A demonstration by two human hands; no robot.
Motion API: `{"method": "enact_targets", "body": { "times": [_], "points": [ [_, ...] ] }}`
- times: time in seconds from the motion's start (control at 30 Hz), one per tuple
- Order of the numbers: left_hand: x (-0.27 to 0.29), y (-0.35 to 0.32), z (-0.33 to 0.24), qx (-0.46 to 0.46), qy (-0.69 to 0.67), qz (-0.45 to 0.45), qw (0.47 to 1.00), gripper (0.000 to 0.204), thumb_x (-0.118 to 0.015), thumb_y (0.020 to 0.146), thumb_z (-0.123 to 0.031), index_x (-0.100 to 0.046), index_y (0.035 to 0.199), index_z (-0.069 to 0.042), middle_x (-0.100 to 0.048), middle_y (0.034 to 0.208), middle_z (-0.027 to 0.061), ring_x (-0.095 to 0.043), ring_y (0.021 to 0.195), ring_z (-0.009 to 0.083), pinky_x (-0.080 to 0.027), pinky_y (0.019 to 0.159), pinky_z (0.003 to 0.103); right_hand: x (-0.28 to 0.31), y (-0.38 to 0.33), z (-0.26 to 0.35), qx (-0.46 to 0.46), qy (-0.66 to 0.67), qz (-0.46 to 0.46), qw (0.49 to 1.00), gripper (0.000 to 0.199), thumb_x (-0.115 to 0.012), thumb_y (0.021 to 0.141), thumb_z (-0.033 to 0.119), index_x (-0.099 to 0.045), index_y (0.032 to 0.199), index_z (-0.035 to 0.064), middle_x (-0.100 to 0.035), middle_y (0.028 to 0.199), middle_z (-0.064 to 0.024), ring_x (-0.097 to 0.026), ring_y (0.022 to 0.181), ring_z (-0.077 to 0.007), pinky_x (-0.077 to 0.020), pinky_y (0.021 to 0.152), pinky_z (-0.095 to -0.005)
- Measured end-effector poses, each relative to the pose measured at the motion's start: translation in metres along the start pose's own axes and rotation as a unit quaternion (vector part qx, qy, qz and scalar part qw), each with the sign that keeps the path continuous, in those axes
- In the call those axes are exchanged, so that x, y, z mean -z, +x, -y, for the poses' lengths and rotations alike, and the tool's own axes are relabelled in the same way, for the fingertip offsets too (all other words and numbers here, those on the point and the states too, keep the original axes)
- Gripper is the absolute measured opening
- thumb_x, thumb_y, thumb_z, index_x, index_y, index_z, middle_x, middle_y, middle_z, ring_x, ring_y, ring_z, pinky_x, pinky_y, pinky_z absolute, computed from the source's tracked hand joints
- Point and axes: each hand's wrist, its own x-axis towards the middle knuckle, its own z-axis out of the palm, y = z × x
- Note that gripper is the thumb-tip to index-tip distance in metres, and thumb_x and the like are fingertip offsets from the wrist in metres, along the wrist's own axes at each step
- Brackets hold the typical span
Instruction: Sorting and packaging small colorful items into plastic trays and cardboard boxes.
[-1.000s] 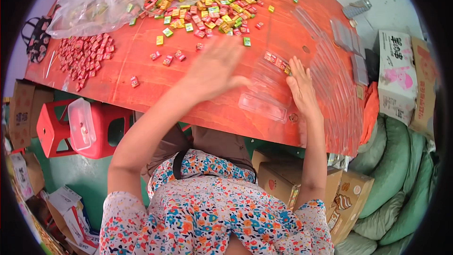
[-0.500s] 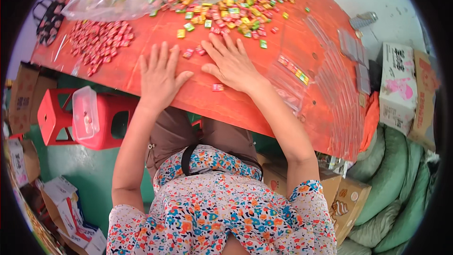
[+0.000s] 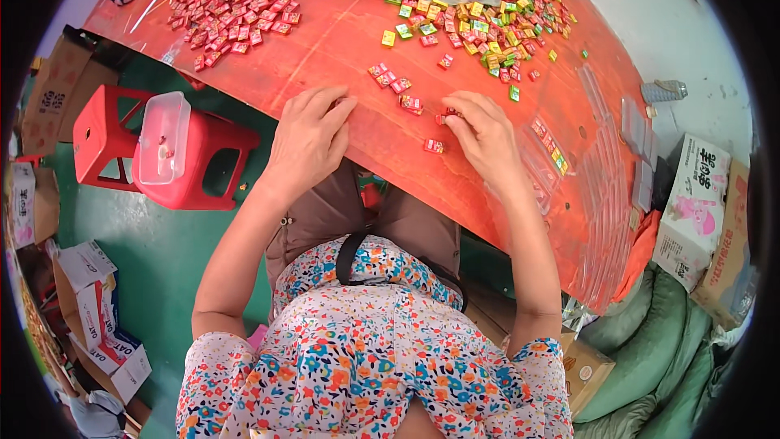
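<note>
Sorting small wrapped candies on orange table

Left hand (image 3: 309, 134) lies flat at frame centre, empty. Right hand (image 3: 485, 134) fingers curl onto red candies (image 3: 443, 118), centre-right; grasp unclear. They look light, stiff, slippery-wrapped: pinch by the sides. Table (image 3: 341, 41).

A white-and-pink carton (image 3: 693, 210) stands right of the table; white, red-lettered boxes (image 3: 97, 321) lie lower left.

Orange table (image 3: 341, 41) w/ wrapped candies: red pile (image 3: 231, 12) far left, mixed-colour heap (image 3: 471, 0) top centre, few loose red candies (image 3: 388, 77) near hands. Left hand (image 3: 309, 134) flat at table edge; right hand (image 3: 483, 134) — fingers curled on a red candy (image 3: 445, 116). Clear sleeves (image 3: 605, 187) at right. Red stool (image 3: 195, 154) w/ clear plastic box (image 3: 161, 134) — below left.
</note>
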Motion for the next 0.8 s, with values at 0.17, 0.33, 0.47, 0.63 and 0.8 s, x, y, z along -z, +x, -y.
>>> {"method": "enact_targets", "body": {
  "times": [0.17,0.33,0.47,0.63,0.8],
  "points": [
    [-0.003,0.004,0.0,-0.025,0.028,-0.028,0.999,0.027,-0.063,0.082,-0.005,-0.067,0.109,-0.004,-0.064,0.109,0.0079,-0.059,0.101,0.0271,-0.046,0.083,0.039,-0.022,0.026,0.016,0.077,-0.053,-0.012,0.996,0.027,-0.07,0.085,0.021,-0.067,0.108,0.0079,-0.067,0.103,-0.0094,-0.063,0.099,-0.0296,-0.0493,0.083,-0.0426],
    [-0.01,0.008,-0.011,-0.007,0.025,-0.011,1.0,0.037,-0.067,0.082,-0.012,-0.063,0.118,-0.005,-0.061,0.118,0.0099,-0.057,0.107,0.0292,-0.045,0.089,0.041,-0.042,0.029,0.018,0.083,-0.076,0.014,0.994,0.028,-0.071,0.084,0.015,-0.067,0.11,0.0071,-0.065,0.102,-0.0096,-0.063,0.096,-0.0298,-0.0511,0.082,-0.0413],
    [-0.035,0.023,-0.02,0.029,0.059,0.046,0.997,0.079,-0.068,0.087,-0.038,-0.033,0.151,-0.008,-0.029,0.157,0.018,-0.03,0.143,0.0394,-0.025,0.116,0.052,-0.049,0.032,0.006,0.08,-0.067,-0.029,0.994,0.034,-0.069,0.083,0.006,-0.065,0.117,0.0049,-0.064,0.106,-0.0129,-0.062,0.097,-0.0329,-0.0519,0.084,-0.041],
    [-0.051,0.048,-0.014,0.019,0.015,0.005,1.0,0.116,-0.072,0.072,-0.063,-0.015,0.158,-0.011,-0.016,0.162,0.0176,-0.015,0.148,0.0443,-0.013,0.114,0.067,-0.048,0.071,-0.003,0.049,0.104,0.011,0.993,0.036,-0.062,0.083,0.001,-0.06,0.119,0.0005,-0.064,0.109,-0.0175,-0.063,0.102,-0.0367,-0.0527,0.085,-0.0415],
    [-0.05,0.048,-0.058,-0.063,-0.001,0.11,0.992,0.107,-0.068,0.071,-0.07,-0.027,0.156,-0.02,-0.018,0.162,0.0165,-0.01,0.149,0.0448,-0.008,0.109,0.076,-0.012,0.144,-0.062,-0.012,-0.058,-0.099,0.993,0.035,-0.062,0.093,0.026,-0.063,0.12,0.0047,-0.062,0.122,-0.0188,-0.058,0.115,-0.0374,-0.0473,0.097,-0.0448]
  ]
}}
